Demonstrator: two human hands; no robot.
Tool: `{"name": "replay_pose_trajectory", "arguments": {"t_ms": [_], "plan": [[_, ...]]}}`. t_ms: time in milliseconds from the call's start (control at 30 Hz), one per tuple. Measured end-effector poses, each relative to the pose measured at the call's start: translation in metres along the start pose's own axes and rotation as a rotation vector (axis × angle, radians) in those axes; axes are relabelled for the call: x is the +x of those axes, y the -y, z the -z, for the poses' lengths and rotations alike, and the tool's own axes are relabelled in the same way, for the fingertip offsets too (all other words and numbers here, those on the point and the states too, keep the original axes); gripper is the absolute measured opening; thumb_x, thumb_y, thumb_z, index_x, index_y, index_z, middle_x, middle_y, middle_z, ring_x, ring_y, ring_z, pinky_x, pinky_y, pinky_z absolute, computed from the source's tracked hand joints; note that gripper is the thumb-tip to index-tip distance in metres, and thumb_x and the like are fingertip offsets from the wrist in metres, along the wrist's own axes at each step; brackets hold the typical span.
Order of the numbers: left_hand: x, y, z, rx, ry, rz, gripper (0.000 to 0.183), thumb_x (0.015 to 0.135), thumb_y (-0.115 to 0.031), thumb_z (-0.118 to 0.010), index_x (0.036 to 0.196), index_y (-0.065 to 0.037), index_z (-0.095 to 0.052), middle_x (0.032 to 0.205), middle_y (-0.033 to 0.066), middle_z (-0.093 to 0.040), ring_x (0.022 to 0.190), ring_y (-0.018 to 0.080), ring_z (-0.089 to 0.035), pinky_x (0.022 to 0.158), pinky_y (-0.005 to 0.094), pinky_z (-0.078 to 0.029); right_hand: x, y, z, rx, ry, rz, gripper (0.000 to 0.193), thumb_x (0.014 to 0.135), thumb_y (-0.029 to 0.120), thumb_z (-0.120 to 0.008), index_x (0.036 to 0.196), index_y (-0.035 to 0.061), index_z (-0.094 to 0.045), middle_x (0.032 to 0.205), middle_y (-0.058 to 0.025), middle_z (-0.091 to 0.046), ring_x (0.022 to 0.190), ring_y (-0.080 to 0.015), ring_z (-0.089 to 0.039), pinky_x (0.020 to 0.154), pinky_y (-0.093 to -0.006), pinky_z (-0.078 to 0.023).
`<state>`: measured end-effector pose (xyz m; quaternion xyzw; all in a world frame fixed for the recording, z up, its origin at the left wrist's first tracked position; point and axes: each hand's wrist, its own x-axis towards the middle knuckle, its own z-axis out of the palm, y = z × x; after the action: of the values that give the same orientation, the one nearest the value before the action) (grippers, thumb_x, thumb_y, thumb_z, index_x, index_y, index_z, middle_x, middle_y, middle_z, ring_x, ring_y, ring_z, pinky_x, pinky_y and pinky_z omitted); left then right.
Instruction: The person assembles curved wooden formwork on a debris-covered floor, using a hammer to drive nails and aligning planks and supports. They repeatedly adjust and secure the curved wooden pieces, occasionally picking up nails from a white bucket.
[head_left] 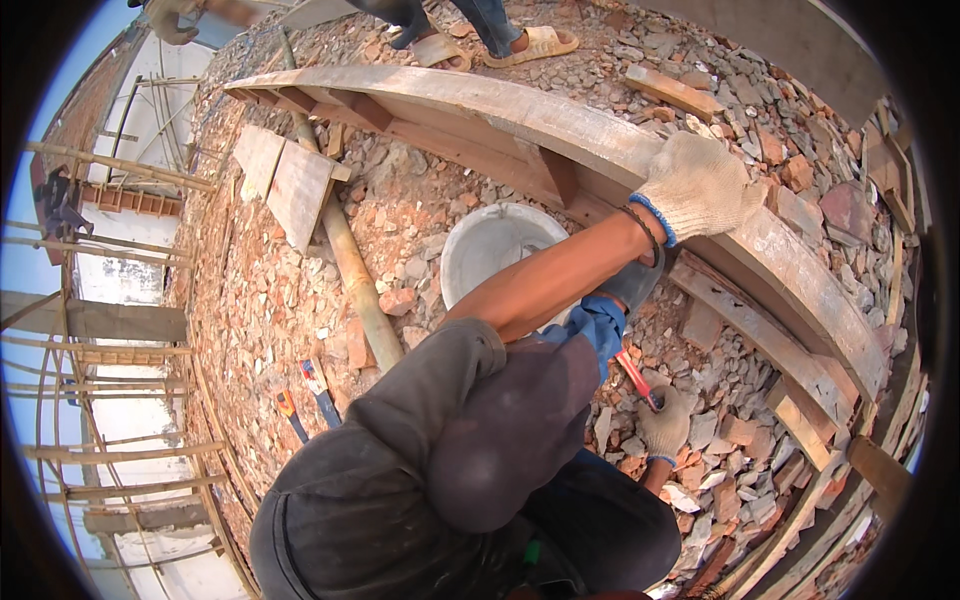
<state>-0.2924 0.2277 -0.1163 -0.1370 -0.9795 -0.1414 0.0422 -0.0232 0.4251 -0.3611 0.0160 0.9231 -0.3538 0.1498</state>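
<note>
Gloved fingers (748, 198) of the left hand (698, 185) are lying close together, curling over the outer edge of a curved wooden frame (560, 112). In the head view, this frame is lying in a long arc on brick rubble (290, 310), its crosspieces showing along the inner side. The left hand is resting on the broad upper face, well apart from the frame's narrow end.

The right hand (665, 418), also gloved, is staying low inside the frame's curve and is closing around a red-handled tool (633, 372); its fingers are partly hiding, so I cannot tell exactly how each is bending.

A pale bucket (485, 250) is standing just inside the frame's curve, partly hiding behind the left forearm (570, 280). Wooden strips (755, 325) are lying along the frame's inner side, near its wide end. Near the narrow end, grey boards (285, 180) are lying inside the curve beside a round pole (350, 270), which is passing behind the frame. Farther from the frame, an orange-handled tool (291, 412) is lying near a red-and-blue-handled tool (318, 388). Beyond the frame's outer edge, a co-worker's sandalled feet (535, 45) are standing on the rubble.
</note>
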Motion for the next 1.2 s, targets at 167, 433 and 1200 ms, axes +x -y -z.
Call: {"name": "replay_pose_trajectory", "arguments": {"t_ms": [167,433,1200], "plan": [[0.004,0.001,-0.003,-0.018,0.011,0.007,0.059,0.099,-0.054,-0.050,0.094,-0.006,-0.083,0.093,0.0213,-0.078,0.091,0.0406,-0.075,0.084,0.0559,-0.056,-0.002,0.003,-0.001,0.026,-0.032,0.048,0.027,0.071,0.018,-0.082,0.091,0.0068,-0.069,0.089,-0.0142,-0.068,0.087,-0.0383,-0.066,0.078,-0.0470,-0.052],[-0.002,0.011,-0.009,0.014,-0.049,-0.052,0.058,0.102,-0.052,-0.047,0.100,-0.007,-0.083,0.101,0.0192,-0.078,0.095,0.0393,-0.075,0.090,0.0534,-0.057,-0.004,0.005,-0.005,0.043,-0.018,0.048,0.027,0.071,0.019,-0.082,0.093,0.0066,-0.071,0.089,-0.0151,-0.070,0.088,-0.0385,-0.067,0.078,-0.0470,-0.053],[-0.003,0.025,0.000,-0.064,-0.177,-0.578,0.051,0.098,-0.050,-0.071,0.128,-0.009,-0.073,0.116,0.0166,-0.076,0.103,0.0353,-0.074,0.088,0.0450,-0.058,-0.076,-0.003,0.056,-0.125,-0.110,-0.136,0.025,0.085,0.025,-0.079,0.101,0.0070,-0.071,0.082,-0.0178,-0.070,0.078,-0.0414,-0.069,0.069,-0.0500,-0.053]]}}
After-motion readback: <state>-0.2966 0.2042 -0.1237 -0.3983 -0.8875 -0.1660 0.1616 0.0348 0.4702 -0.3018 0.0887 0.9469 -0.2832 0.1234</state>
